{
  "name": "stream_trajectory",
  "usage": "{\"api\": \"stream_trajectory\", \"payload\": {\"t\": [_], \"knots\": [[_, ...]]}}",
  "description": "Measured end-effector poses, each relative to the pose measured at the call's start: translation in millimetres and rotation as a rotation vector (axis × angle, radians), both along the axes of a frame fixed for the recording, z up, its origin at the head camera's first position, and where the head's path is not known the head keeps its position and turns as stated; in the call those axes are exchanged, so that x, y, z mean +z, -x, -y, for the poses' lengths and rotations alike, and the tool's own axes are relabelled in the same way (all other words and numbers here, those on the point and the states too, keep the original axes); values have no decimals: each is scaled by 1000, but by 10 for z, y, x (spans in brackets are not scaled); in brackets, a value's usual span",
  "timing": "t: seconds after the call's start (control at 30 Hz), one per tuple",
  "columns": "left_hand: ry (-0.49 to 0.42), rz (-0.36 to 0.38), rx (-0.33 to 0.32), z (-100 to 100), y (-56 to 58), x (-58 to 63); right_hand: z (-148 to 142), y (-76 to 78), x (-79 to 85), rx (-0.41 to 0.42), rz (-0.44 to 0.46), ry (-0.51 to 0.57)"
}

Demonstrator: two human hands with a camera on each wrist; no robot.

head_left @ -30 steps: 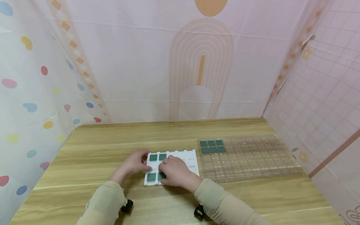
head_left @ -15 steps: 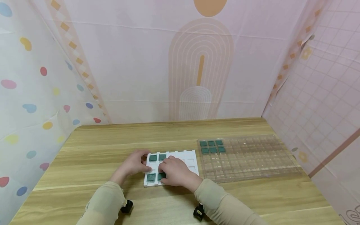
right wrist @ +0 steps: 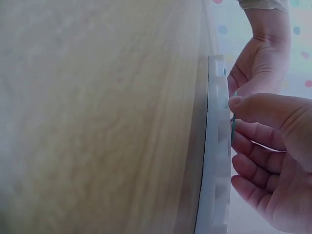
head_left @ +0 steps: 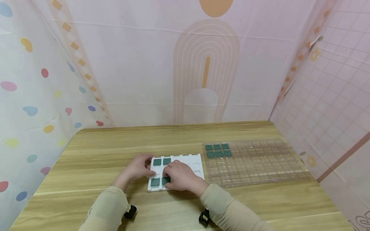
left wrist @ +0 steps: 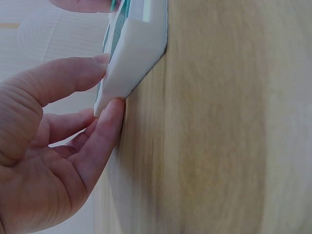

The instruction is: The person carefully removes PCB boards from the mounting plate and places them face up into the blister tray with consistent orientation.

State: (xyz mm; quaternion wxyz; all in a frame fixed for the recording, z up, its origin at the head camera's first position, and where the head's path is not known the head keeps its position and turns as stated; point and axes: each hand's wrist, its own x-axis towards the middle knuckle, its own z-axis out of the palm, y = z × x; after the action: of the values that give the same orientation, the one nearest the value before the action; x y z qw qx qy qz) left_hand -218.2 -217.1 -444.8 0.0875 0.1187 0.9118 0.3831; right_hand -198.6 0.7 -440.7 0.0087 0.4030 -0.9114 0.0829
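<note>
A white slotted tray (head_left: 190,159) lies on the table. My left hand (head_left: 140,166) grips its left edge; in the left wrist view the thumb (left wrist: 73,75) lies on the top edge and the fingers (left wrist: 105,124) against the side. My right hand (head_left: 182,176) is over the tray's middle. Between its thumb and fingers it pinches a thin green square chip (head_left: 165,181), seen edge-on in the right wrist view, at the second slot of the front row. A chip (head_left: 155,182) sits left of it, and two chips (head_left: 157,162) sit in the back row. The right hand hides some slots.
To the right lies a clear plastic tray (head_left: 260,160) with many small pockets. Several green chips (head_left: 218,154) fill its back left corner. Behind the wooden table (head_left: 138,138) hangs a patterned curtain (head_left: 138,73). Black wrist bands (head_left: 130,212) hang under both sleeves.
Both hands stay in place. The right fingers and the chip at the front slot shift only very slightly.
</note>
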Motion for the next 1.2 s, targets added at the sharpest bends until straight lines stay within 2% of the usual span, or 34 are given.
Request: {"api": "stream_trajectory", "payload": {"t": [0.3, 0.77, 1.2], "knots": [[1, -4, 11, 3, 7, -15, -38, -20, 39, -6, 46, 74], [13, 7, 11, -4, 1, 0, -179, -10, 100, -13, 69, 204], [18, 20, 23, -12, -11, 15, -305, -18, 149, -41, 125, 277]]}}
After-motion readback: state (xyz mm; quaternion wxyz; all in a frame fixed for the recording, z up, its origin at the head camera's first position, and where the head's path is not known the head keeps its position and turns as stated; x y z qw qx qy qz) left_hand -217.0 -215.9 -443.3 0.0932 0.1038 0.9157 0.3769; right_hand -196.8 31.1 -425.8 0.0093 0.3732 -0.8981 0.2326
